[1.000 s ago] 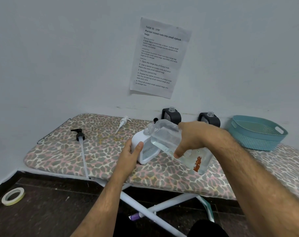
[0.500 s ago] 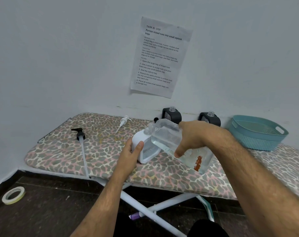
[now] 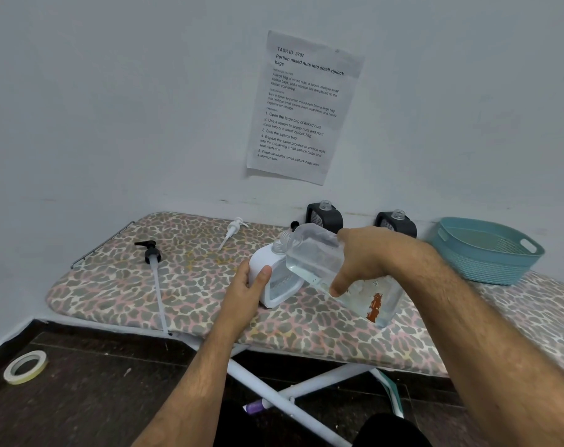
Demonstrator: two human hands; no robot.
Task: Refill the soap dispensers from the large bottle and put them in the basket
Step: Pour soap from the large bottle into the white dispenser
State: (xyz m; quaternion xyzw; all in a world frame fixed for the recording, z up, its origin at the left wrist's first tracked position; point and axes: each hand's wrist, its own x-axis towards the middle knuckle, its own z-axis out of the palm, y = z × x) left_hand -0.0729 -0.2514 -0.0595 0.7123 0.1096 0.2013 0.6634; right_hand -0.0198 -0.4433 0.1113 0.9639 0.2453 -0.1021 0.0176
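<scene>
- We see our right hand (image 3: 363, 258) wrapped around a large clear bottle (image 3: 332, 272), tilted so its mouth sits over the open neck of a white soap dispenser (image 3: 272, 279).
- Our left hand (image 3: 245, 288) grips the white dispenser's near side, thumb across its front — it stands on a leopard-print ironing board (image 3: 193, 285).
- Two black dispensers (image 3: 324, 217) stand uncapped against the wall behind, well apart from each other.
- A teal basket (image 3: 485, 253) sits on the board's right end.
- A black pump head (image 3: 151, 253) and a white pump head (image 3: 234, 230) lie on the board to the left — tubes pointing toward us.
- A tape roll (image 3: 25, 366) lies on the dark floor.
</scene>
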